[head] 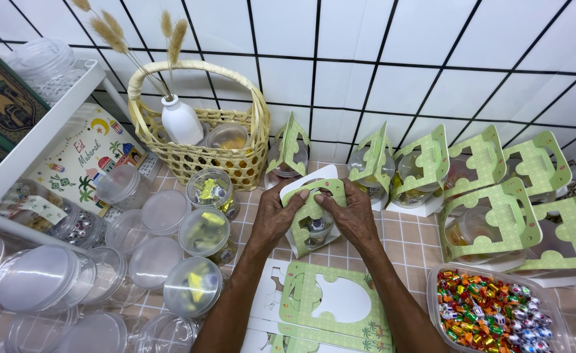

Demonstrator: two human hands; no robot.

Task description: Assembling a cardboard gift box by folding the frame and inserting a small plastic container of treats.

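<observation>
Hands at centre: left hand (276,216) and right hand (353,216) are both closing on one green sleeve (314,202), pinching its arched top from either side. The sleeve is standing on the tiled table (405,238), just in front of the basket (199,140), and is wrapping round a clear jar (315,230) whose contents are showing through the cut-out.

Count: about seven finished sleeves (484,196) are lining up along the wall to the right, each holding a jar. Flat sleeves (330,304) are lying stacked between the forearms, at least three, exact number hard to tell. Three filled tubs (204,230) with yellow wrapped sweets are sitting left of the hands; about nine empty tubs (39,278) are clustering further left.

The sleeve is looking pale green, patterned, white inside, with scalloped window edges.

Containers: the basket is holding a white vase (181,121) with dried stems and one tub. A clear box (441,278) at lower right is holding mixed bright wrapped candies (490,314).
</observation>
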